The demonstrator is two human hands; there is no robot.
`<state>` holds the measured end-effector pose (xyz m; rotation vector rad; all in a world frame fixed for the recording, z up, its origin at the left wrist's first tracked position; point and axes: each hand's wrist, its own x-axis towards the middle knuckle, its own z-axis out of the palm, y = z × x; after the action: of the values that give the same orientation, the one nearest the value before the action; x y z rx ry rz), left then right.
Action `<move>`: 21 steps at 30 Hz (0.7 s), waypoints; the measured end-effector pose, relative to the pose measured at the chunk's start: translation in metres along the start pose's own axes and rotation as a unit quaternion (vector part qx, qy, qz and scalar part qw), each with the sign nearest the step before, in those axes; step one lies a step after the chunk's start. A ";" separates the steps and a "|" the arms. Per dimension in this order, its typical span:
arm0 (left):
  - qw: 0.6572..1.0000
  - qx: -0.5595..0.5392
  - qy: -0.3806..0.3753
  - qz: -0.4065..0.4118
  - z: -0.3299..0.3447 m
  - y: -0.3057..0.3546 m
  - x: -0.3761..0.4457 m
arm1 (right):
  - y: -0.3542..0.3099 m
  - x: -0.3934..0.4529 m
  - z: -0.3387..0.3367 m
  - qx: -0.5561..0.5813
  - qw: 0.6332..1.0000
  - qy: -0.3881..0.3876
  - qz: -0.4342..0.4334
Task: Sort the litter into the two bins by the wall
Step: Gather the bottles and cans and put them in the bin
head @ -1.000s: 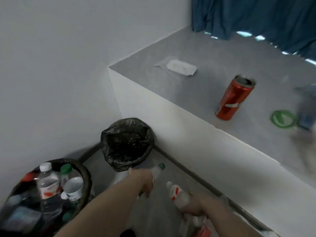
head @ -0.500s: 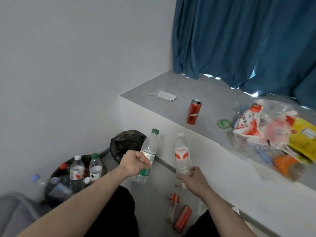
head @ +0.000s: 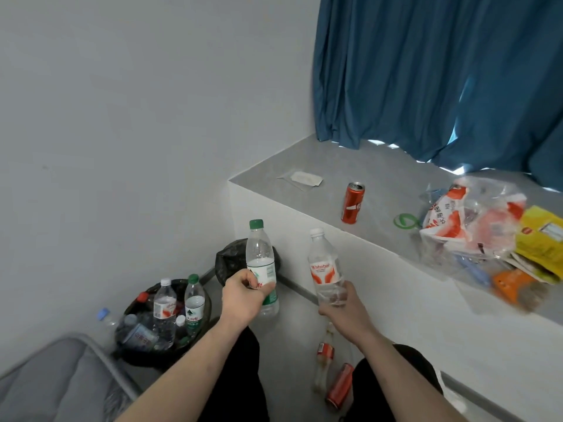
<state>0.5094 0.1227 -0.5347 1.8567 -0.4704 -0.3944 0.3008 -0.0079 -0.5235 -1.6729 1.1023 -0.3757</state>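
My left hand (head: 243, 295) grips a clear green-capped bottle (head: 260, 257) around its label, upright. My right hand (head: 341, 303) grips the base of a clear white-capped bottle (head: 323, 263) with a red label, also upright. Both are held above the floor in front of the ledge. The near bin (head: 134, 357), lined in black, holds several plastic bottles. Behind my left hand's bottle stands the second black-lined bin (head: 227, 260), partly hidden.
A red can (head: 352, 203), a white wrapper (head: 304, 179), a green ring (head: 403, 221) and a clear bag of packaging (head: 475, 226) lie on the grey ledge (head: 304, 205). A red can (head: 339, 385) and a bottle (head: 323, 360) lie on the floor. A grey cushion (head: 51, 382) is lower left.
Both hands have lifted the two bottles from near the floor to an upright hold, and the view has pulled back and risen to show the curtain and the bag.
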 end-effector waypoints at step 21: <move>0.994 -0.073 0.074 -0.011 -0.038 0.010 0.018 | -0.042 0.023 0.067 0.069 0.995 0.034 -0.065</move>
<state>0.5421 0.1420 -0.5132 1.7351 -0.3123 -0.2949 0.3797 0.0144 -0.5198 -1.6227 0.9961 -0.5840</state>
